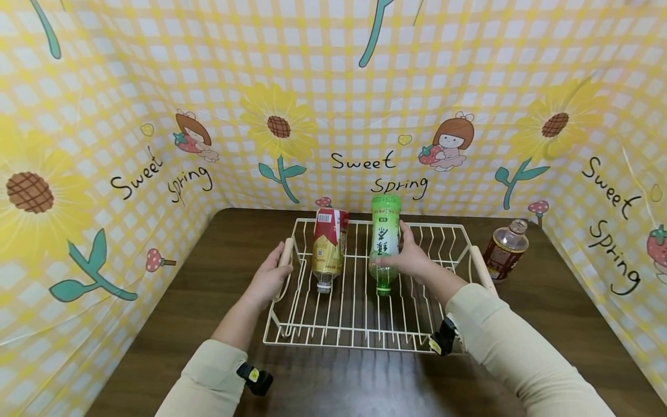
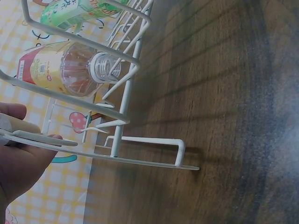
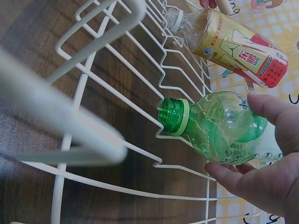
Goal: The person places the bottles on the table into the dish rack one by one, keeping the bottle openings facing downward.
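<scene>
A white wire dish rack (image 1: 359,347) with wooden side handles stands on the table. My left hand (image 1: 267,275) grips its left wooden handle (image 1: 286,253). Around a green plastic bottle (image 1: 387,223), upside down in the rack, curl the fingers and thumb of my right hand (image 1: 415,259). Its uncapped green neck (image 3: 173,116) points down at the wires in the right wrist view. To its left, a red and yellow labelled bottle (image 1: 327,246) stands inverted among the wires, its clear open mouth (image 2: 103,67) lowest.
On the dark wooden table (image 1: 198,347), right of the rack, an uncapped bottle with a dark red label (image 1: 504,252) stands upright. The rack's right wooden handle (image 1: 483,269) lies beside my right forearm. A yellow checked cloth (image 1: 333,104) with flower prints surrounds the table's back and sides.
</scene>
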Available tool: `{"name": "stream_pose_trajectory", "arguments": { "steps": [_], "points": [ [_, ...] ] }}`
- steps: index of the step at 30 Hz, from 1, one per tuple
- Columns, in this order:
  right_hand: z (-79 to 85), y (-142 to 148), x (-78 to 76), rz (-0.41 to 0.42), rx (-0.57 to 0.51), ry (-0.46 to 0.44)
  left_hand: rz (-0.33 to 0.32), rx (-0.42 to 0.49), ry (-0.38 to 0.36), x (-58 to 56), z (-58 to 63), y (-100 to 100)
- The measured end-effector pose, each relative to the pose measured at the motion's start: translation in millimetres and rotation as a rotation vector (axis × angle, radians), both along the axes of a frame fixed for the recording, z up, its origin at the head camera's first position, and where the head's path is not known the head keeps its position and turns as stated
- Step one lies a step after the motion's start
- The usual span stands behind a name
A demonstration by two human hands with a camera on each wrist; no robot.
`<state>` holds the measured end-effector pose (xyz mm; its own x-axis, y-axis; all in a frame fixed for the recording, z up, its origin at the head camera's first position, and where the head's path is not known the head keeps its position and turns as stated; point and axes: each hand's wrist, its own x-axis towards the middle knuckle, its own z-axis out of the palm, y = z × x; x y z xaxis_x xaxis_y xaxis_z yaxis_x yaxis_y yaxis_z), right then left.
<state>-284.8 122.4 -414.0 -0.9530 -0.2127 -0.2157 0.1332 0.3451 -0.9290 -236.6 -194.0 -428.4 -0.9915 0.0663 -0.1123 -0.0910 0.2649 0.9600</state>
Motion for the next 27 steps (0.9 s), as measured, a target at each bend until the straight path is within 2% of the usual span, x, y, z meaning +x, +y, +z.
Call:
{"name": "stream_pose_trajectory", "arguments": {
  "steps": [12,20,27],
  "points": [
    [3.0,-0.9,-0.7,-0.019,0.064,0.004,-0.007,0.02,0.016,-1.2,-0.6,0.4],
    [15.2,8.6,3.8,-0.036,0.138,0.025,0.008,0.001,0.009,-0.1,-0.6,0.3],
    [28.4,24.3,6.9,-0.028,0.151,0.057,0.008,0.011,0.01,1.3,1.3,1.4]
  ]
}}
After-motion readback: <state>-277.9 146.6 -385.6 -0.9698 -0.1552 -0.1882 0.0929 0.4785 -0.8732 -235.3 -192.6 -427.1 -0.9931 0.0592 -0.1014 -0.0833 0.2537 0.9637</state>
